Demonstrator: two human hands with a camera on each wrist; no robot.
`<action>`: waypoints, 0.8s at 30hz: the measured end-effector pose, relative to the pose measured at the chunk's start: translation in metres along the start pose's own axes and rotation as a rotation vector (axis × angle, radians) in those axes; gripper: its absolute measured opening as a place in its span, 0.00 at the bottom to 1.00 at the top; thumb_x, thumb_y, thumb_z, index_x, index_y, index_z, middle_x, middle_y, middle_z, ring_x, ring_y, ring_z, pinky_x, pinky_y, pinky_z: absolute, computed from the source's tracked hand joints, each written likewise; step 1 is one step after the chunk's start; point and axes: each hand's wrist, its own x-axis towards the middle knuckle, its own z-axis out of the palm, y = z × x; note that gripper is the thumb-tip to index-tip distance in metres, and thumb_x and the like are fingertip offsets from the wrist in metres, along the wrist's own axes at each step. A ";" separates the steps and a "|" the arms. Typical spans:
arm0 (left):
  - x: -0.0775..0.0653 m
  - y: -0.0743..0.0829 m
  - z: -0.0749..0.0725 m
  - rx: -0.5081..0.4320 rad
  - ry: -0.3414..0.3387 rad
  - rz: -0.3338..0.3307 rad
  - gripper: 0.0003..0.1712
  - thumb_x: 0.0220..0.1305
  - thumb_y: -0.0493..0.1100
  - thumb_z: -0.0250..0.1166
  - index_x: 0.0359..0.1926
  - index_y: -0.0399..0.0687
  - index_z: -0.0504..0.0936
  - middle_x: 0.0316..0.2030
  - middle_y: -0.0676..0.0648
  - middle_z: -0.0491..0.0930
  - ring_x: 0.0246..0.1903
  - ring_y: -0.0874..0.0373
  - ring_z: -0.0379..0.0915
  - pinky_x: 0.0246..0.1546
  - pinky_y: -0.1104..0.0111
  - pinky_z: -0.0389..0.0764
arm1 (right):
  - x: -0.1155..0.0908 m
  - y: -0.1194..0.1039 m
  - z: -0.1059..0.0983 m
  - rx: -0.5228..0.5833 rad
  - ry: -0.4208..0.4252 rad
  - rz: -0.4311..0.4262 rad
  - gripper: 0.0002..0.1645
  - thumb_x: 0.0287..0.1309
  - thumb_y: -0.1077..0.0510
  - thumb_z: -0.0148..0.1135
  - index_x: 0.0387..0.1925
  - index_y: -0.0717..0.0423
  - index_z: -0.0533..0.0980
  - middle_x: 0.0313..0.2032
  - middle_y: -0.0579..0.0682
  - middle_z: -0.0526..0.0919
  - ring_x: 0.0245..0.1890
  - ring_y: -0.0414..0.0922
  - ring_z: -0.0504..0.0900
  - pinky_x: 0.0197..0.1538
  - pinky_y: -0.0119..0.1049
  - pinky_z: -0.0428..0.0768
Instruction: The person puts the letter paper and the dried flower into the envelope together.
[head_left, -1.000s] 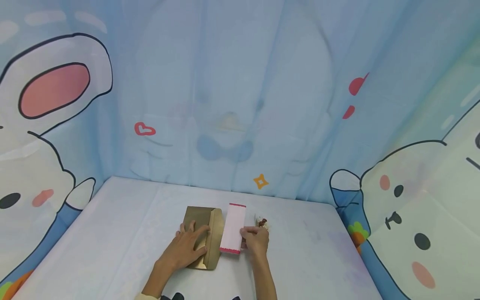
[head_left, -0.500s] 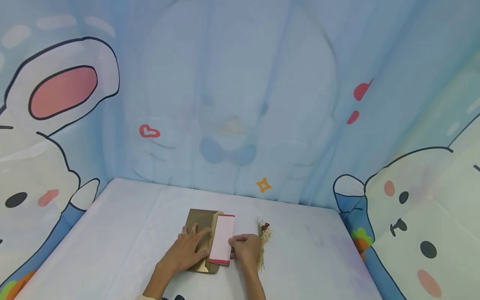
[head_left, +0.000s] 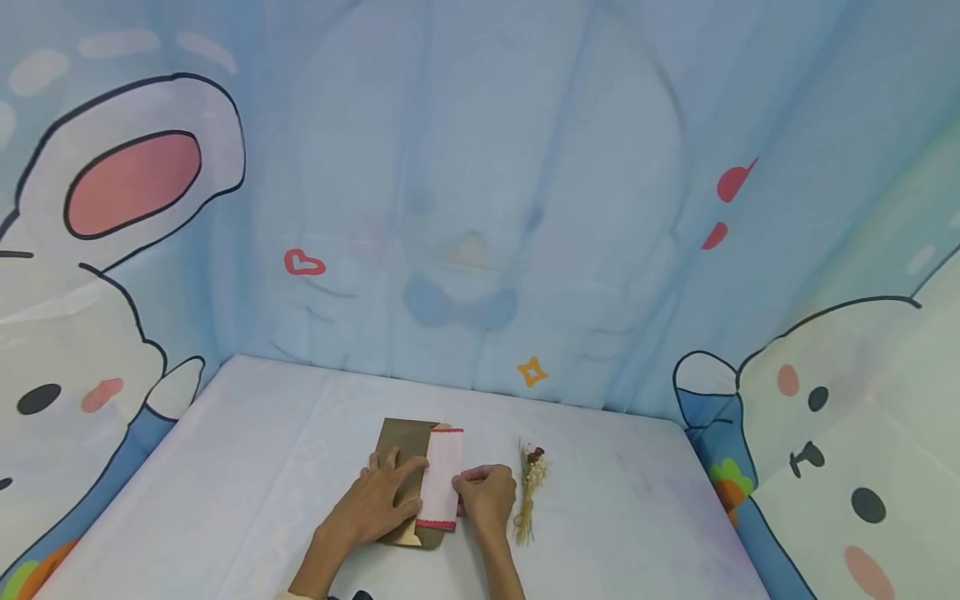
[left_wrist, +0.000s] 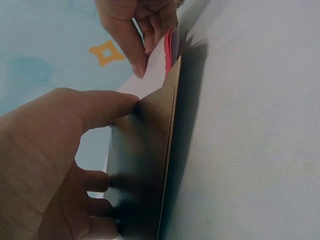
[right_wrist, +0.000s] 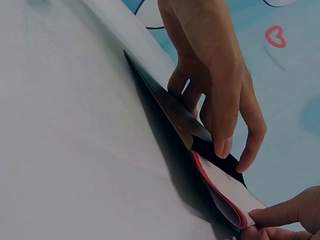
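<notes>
A gold envelope [head_left: 403, 440] lies on the table with its flap toward the right. My left hand [head_left: 372, 502] rests on it, fingers spread, pressing the envelope down near its opening. From the right, my right hand [head_left: 489, 498] pinches a folded pale pink card [head_left: 441, 477] with red edging between thumb and fingers. In the right wrist view the card [right_wrist: 225, 185] shows its folded layers, its far end inside the mouth of the envelope [right_wrist: 172, 111]. The left wrist view has the thumb of my left hand [left_wrist: 45, 150] at the opening's edge.
A small bunch of dried flowers [head_left: 532, 482] with a dark red bloom lies right of my right hand. The white-covered table [head_left: 622, 508] meets a blue curtain [head_left: 465, 167] with cartoon rabbits at the back and sides.
My right hand has brought the pink card leftward from beside the envelope, over its flap and into its mouth. The dried flowers came into full view. My left hand has stayed on the envelope.
</notes>
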 end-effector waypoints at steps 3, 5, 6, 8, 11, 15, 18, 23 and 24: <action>0.001 -0.001 0.001 -0.001 0.004 0.009 0.34 0.75 0.53 0.70 0.77 0.57 0.73 0.78 0.17 0.61 0.73 0.04 0.52 0.71 0.20 0.63 | -0.001 -0.002 0.002 -0.005 0.005 -0.010 0.07 0.53 0.71 0.78 0.24 0.63 0.86 0.17 0.52 0.85 0.09 0.38 0.79 0.16 0.31 0.80; 0.002 -0.002 0.002 0.000 0.006 0.011 0.34 0.75 0.53 0.70 0.77 0.58 0.73 0.78 0.17 0.61 0.72 0.04 0.52 0.71 0.20 0.63 | -0.001 -0.004 0.003 -0.002 0.007 -0.021 0.07 0.52 0.71 0.78 0.24 0.63 0.86 0.16 0.52 0.85 0.09 0.38 0.79 0.16 0.31 0.79; 0.002 -0.002 0.002 0.002 0.006 0.011 0.33 0.76 0.53 0.69 0.77 0.58 0.73 0.78 0.17 0.61 0.72 0.04 0.52 0.71 0.20 0.63 | -0.001 -0.004 0.003 -0.004 0.008 -0.025 0.07 0.52 0.71 0.78 0.24 0.63 0.86 0.16 0.52 0.85 0.09 0.38 0.79 0.16 0.30 0.79; 0.002 -0.002 0.003 0.004 0.005 0.006 0.34 0.76 0.53 0.69 0.77 0.59 0.72 0.78 0.18 0.61 0.73 0.05 0.52 0.71 0.20 0.63 | -0.001 -0.004 0.005 -0.005 0.010 -0.031 0.07 0.52 0.71 0.78 0.24 0.63 0.86 0.16 0.52 0.85 0.08 0.37 0.78 0.16 0.30 0.79; 0.003 -0.003 0.002 0.006 0.006 0.004 0.33 0.75 0.53 0.70 0.77 0.59 0.72 0.78 0.18 0.61 0.72 0.04 0.52 0.71 0.20 0.63 | -0.002 -0.004 0.008 -0.018 0.017 -0.038 0.07 0.51 0.71 0.79 0.24 0.63 0.86 0.16 0.51 0.85 0.08 0.37 0.77 0.15 0.31 0.80; 0.003 -0.003 0.001 0.008 0.007 0.006 0.33 0.75 0.52 0.70 0.77 0.58 0.73 0.78 0.17 0.61 0.72 0.04 0.53 0.71 0.20 0.64 | -0.001 -0.004 0.012 -0.039 0.040 -0.054 0.07 0.49 0.71 0.79 0.24 0.63 0.86 0.16 0.51 0.85 0.08 0.37 0.77 0.15 0.33 0.80; 0.003 -0.004 0.001 0.008 0.008 0.010 0.33 0.74 0.53 0.70 0.76 0.58 0.73 0.78 0.17 0.61 0.72 0.04 0.53 0.70 0.19 0.64 | -0.001 -0.004 0.016 -0.051 0.057 -0.064 0.08 0.48 0.72 0.80 0.23 0.63 0.86 0.17 0.51 0.85 0.08 0.37 0.77 0.15 0.33 0.80; 0.003 -0.005 0.001 0.013 0.006 0.020 0.33 0.75 0.54 0.69 0.76 0.58 0.73 0.77 0.17 0.62 0.72 0.04 0.53 0.69 0.19 0.65 | -0.002 -0.006 0.019 -0.059 0.059 -0.076 0.08 0.48 0.72 0.80 0.22 0.63 0.86 0.17 0.52 0.85 0.08 0.37 0.77 0.15 0.32 0.80; 0.004 -0.005 0.001 0.014 0.009 0.024 0.33 0.75 0.54 0.70 0.75 0.58 0.73 0.77 0.16 0.62 0.72 0.04 0.54 0.69 0.19 0.65 | -0.002 -0.006 0.019 -0.053 0.056 -0.077 0.08 0.48 0.72 0.80 0.22 0.63 0.86 0.17 0.52 0.85 0.08 0.37 0.78 0.15 0.33 0.81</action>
